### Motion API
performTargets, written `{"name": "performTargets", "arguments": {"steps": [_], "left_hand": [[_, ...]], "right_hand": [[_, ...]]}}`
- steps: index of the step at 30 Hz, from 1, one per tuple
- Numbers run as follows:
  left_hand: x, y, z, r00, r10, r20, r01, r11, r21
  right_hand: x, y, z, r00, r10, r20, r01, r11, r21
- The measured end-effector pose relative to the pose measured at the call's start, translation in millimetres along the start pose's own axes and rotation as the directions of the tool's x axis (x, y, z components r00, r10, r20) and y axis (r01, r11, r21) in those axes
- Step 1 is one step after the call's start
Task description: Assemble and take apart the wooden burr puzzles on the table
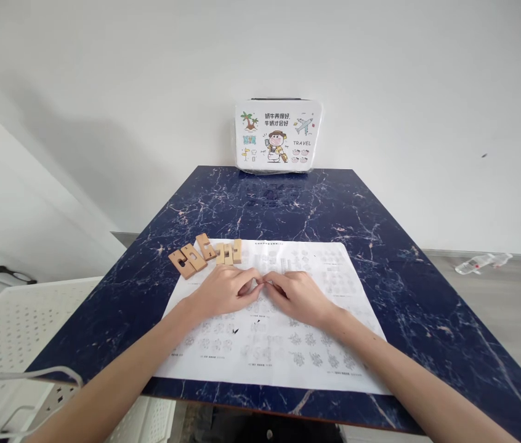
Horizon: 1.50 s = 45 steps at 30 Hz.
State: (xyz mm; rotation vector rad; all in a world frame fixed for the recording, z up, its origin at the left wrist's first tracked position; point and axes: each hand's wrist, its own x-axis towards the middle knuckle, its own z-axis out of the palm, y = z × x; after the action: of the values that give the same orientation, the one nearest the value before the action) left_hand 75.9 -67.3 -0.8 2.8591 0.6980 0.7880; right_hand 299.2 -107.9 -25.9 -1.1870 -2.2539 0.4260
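Sheet (273, 329) on table (288, 215), blocks (194, 256) left, case (279, 136) behind

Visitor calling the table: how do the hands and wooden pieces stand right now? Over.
Left hand, right hand: fingertips meeting over the paper sheet; any grip unclear. Wooden pieces: clustered at the sheet's far-left corner. Nothing seen between left hand and pieces.

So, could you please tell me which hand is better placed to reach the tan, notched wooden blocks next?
Probably the left hand: it is right by the wooden blocks, while the right hand lies farther off. Whether either holds anything is unclear.
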Motion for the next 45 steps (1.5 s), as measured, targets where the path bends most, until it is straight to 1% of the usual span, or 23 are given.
{"name": "performTargets", "arguments": {"steps": [3, 5, 9, 11, 13, 15, 17, 19, 20, 23, 25, 29, 37, 41, 43, 45], "left_hand": [[-1.5, -1.2, -2.4, 0.998, 0.0, -0.067, 0.001, 1.0, 0.014], [-3.3, -3.8, -6.2, 0.995, -0.022, -0.099, 0.024, 1.0, 0.019], [-8.9, -11.9, -24.7, 0.978, -0.132, -0.16, 0.139, 0.99, 0.03], [-14.1, -17.3, -38.3, 0.97, -0.189, -0.153, 0.196, 0.98, 0.03], [-22.5, -25.0, -51.0, 0.949, -0.242, -0.204, 0.259, 0.964, 0.059], [-34.1, -35.6, -60.0, 0.928, -0.298, -0.224, 0.327, 0.94, 0.101], [-47.2, -48.1, -63.7, 0.89, -0.386, -0.245, 0.432, 0.885, 0.173], [-59.2, -59.9, -62.8, 0.838, -0.503, -0.212, 0.541, 0.815, 0.208], [-64.0, -64.7, -61.2, 0.811, -0.559, -0.17, 0.584, 0.784, 0.211], [-71.7, -73.1, -54.3, 0.77, -0.638, -0.025, 0.63, 0.753, 0.191], [-71.5, -74.9, -50.1, 0.753, -0.658, 0.019, 0.645, 0.743, 0.179], [-64.2, -77.8, -45.2, 0.73, -0.683, 0.031, 0.669, 0.723, 0.172], [-52.2, -86.1, -42.4, 0.68, -0.732, -0.041, 0.731, 0.672, 0.12], [-52.7, -82.2, -42.8, 0.682, -0.729, -0.055, 0.731, 0.676, 0.093], [-54.5, -78.1, -42.5, 0.683, -0.727, -0.072, 0.73, 0.676, 0.101], [-57.1, -73.6, -42.3, 0.675, -0.731, -0.102, 0.738, 0.664, 0.12]], "right_hand": [[-0.1, 0.8, 0.6, 1.0, 0.008, 0.007, -0.008, 1.0, 0.005], [0.0, 1.4, 0.7, 1.0, 0.016, 0.01, -0.016, 1.0, 0.01], [0.2, 2.7, 0.8, 0.999, 0.029, 0.018, -0.03, 0.999, 0.026], [0.4, 3.2, 0.8, 0.999, 0.032, 0.023, -0.033, 0.999, 0.033], [0.6, 3.1, 0.4, 0.999, 0.034, 0.028, -0.035, 0.999, 0.035], [1.0, 2.5, -0.3, 0.999, 0.036, 0.035, -0.038, 0.999, 0.035], [1.4, 1.6, -1.3, 0.998, 0.041, 0.043, -0.043, 0.998, 0.038], [1.6, 0.8, -2.1, 0.997, 0.048, 0.057, -0.05, 0.997, 0.05], [1.7, 0.5, -2.3, 0.997, 0.049, 0.062, -0.053, 0.997, 0.055], [1.7, 0.2, -1.9, 0.997, 0.049, 0.067, -0.053, 0.997, 0.058], [1.5, 0.3, -1.2, 0.997, 0.049, 0.061, -0.052, 0.997, 0.052], [1.2, 0.1, -1.0, 0.997, 0.049, 0.06, -0.052, 0.998, 0.047], [1.6, 0.2, -0.9, 0.997, 0.053, 0.059, -0.056, 0.997, 0.047], [1.7, 0.4, -0.9, 0.997, 0.054, 0.054, -0.057, 0.997, 0.057], [1.9, 0.0, -1.6, 0.997, 0.059, 0.058, -0.062, 0.996, 0.065], [2.0, -0.3, -2.4, 0.996, 0.064, 0.061, -0.069, 0.995, 0.07]]}}
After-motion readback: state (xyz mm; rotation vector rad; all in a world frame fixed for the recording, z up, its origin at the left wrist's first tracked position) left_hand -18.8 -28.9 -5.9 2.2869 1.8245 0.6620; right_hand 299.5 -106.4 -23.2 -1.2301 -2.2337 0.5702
